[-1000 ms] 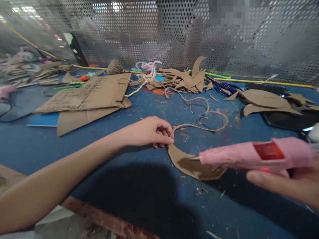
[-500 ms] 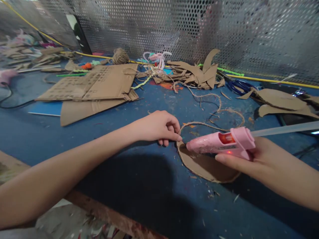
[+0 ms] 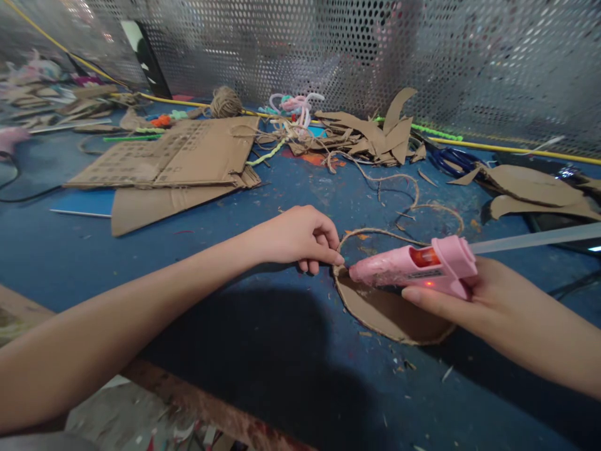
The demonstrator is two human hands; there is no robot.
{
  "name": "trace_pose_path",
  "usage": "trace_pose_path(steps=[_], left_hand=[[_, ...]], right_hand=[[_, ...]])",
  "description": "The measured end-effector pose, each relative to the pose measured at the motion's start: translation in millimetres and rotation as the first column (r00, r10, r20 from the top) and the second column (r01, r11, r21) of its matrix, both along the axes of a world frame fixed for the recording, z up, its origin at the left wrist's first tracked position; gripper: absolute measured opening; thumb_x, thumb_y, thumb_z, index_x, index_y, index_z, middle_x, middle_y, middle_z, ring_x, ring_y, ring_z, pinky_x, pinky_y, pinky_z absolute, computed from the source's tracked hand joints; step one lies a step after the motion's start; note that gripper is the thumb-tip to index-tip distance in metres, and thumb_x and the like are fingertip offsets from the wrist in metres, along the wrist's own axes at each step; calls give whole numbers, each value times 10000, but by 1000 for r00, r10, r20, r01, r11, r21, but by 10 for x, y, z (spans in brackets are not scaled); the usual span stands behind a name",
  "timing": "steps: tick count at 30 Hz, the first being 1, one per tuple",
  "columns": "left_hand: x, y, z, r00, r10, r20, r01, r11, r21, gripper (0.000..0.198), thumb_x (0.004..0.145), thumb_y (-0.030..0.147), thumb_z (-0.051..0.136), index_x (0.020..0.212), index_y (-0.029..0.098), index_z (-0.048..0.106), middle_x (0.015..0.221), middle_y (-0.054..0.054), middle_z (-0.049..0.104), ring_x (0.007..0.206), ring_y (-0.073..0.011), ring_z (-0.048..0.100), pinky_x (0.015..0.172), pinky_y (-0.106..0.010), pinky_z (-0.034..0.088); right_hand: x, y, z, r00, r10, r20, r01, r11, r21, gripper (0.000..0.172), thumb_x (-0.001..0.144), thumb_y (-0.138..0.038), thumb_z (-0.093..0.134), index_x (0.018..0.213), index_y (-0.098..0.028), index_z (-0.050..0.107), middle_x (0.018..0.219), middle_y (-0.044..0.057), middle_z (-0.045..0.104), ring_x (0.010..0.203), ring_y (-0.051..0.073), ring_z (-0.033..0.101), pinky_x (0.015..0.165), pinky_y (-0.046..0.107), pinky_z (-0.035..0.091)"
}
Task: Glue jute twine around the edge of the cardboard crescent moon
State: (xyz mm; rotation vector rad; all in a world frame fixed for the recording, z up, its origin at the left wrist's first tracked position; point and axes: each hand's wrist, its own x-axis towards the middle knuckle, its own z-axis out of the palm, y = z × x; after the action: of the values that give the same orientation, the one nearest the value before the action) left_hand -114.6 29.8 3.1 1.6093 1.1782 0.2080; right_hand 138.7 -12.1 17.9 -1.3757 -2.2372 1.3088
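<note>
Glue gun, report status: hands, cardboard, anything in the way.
Right hand grips pink glue gun, nozzle at the cardboard piece, left edge. Left hand pinches twine at that same edge. Loose twine loops behind; nothing between nozzle and cardboard.

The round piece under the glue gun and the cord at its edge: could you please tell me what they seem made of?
Round piece: brown cardboard, matte, rough-cut edge. Cord, pinched by the left hand: probably jute twine, tan, fuzzy with stray fibres.
</note>
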Motion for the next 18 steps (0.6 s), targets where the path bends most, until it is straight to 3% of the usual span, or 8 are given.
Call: trace_pose_path(steps=[3,9,18], left_hand=[[4,-1,-3,1000,3,-3,-3,1000,1,189,732,308,723,750,144,631,515,12,646,427,-111,605,438,-202,477],[13,-4,11,1000,11,-8,-11,1000,1,176,730,294,722,748,144,631,522,12,646,430,-112,604,437,-204,478],[2,-7,12,1000,14,-12,-14,1000,1,198,726,315,724,759,141,635,538,7,653,435,-108,612,433,-190,469]], right_hand=[[8,-2,-7,1000,6,-13,-6,1000,7,352,805,-422,593,1147,-365,656,1125,-43,703,1005,262,652,913,353,519],[56,-29,-42,998,-27,56,28,1000,-1,329,787,-471,589,1071,-325,667,1022,-20,719,901,285,660,898,434,526],[69,-58,1,999,-21,26,21,999,-24,317,764,-461,623,1056,-360,696,999,-55,736,872,248,685,791,321,565]])
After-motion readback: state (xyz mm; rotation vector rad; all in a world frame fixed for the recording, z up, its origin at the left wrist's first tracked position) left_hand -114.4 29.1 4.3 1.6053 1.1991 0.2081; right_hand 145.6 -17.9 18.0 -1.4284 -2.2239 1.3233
